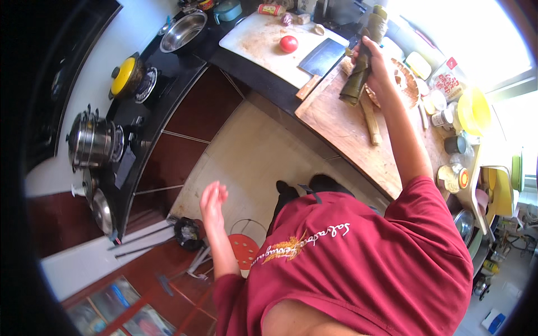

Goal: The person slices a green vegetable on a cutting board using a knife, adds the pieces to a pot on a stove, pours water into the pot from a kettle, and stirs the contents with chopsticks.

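My right hand [376,63] is wrapped round a long, dark green, jointed roll [357,78], whose exact kind I cannot make out. It is held at a slant above the wooden board [336,112]. Below it on that board lies a pale wooden stick [371,123], partly hidden. A cleaver [323,57] rests on the white cutting board [252,36], its wooden handle reaching to the wooden board's edge. A red tomato [288,43] sits near the blade. My left hand [213,199] hangs over the floor on the left, empty, with its fingers loosely bent and apart.
A woven basket [412,89], jars [448,178] and a yellow bowl [475,111] crowd the window side. Leftward, the stove counter carries a steel pot [89,140], a yellow-lidded pot [124,77] and a metal basin [184,32]. A red stool [244,249] stands beside me.
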{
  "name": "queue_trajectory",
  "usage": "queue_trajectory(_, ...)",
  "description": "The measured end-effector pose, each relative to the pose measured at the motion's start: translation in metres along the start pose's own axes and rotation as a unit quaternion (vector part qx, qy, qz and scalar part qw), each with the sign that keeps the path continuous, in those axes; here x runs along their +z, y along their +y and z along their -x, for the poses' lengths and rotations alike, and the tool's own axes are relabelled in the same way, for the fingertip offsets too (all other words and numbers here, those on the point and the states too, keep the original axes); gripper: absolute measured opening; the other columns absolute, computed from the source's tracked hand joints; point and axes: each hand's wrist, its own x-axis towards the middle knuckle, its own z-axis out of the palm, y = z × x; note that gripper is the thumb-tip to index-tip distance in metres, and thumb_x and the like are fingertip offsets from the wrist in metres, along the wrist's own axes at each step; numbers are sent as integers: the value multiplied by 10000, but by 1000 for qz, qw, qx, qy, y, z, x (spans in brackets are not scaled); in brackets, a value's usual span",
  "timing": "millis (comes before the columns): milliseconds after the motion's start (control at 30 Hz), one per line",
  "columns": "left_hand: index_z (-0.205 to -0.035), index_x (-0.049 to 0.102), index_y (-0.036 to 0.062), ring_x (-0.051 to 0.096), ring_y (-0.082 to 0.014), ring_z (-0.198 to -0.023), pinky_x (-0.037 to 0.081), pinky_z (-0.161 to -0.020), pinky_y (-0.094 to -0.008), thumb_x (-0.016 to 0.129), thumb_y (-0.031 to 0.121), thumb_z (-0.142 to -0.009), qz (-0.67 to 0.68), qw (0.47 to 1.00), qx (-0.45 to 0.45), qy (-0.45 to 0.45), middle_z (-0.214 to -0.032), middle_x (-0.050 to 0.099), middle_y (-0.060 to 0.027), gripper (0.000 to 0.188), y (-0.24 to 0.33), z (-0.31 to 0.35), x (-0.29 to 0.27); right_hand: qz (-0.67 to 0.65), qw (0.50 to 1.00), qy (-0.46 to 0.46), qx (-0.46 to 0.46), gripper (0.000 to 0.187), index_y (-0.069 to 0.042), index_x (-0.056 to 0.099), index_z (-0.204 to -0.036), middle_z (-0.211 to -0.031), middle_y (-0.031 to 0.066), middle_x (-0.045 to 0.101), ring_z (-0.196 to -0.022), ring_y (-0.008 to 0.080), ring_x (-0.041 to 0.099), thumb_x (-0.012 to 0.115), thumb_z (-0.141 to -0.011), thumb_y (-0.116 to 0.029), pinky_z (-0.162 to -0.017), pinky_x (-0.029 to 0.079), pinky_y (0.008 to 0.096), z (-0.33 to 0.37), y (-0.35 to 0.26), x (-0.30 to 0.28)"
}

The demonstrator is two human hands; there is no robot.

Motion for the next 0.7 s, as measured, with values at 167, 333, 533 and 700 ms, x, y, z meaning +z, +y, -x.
queue_trajectory(167,-1149,540,10,585,-117,-823,488,-746,-238,635,125,-842,-143,972,31,-185,-988,593,-83,342,82,-170,108,14,994,111,-6,243,-42,501,-917,-749,63,561,-617,136,552,621,-847,-241,-559,494,271,-13,15,9)
queue_trajectory(333,-1263,484,56,551,-129,-804,476,-749,-262,694,84,-739,-260,907,145,-299,-1112,542,-101,565,74,-293,232,11,984,180,4,226,-46,500,-914,-741,61,557,-608,136,544,610,-856,-235,-551,484,264,-49,45,9)
queue_trajectory(533,-1336,384,107,365,-369,-1230,362,-994,-424,760,177,-653,-430,786,305,-323,-1333,345,-220,783,63,-349,330,-1,975,219,37,244,-30,504,-903,-732,69,555,-600,155,550,606,-856,-247,-566,486,301,-113,88,31)
queue_trajectory(700,-1319,413,216,314,-404,-1225,335,-1012,-464,719,254,-679,-504,715,327,-358,-1398,239,-174,711,51,-397,383,25,967,245,57,237,-53,513,-869,-716,59,558,-594,146,546,606,-855,-271,-567,469,290,-136,98,62)
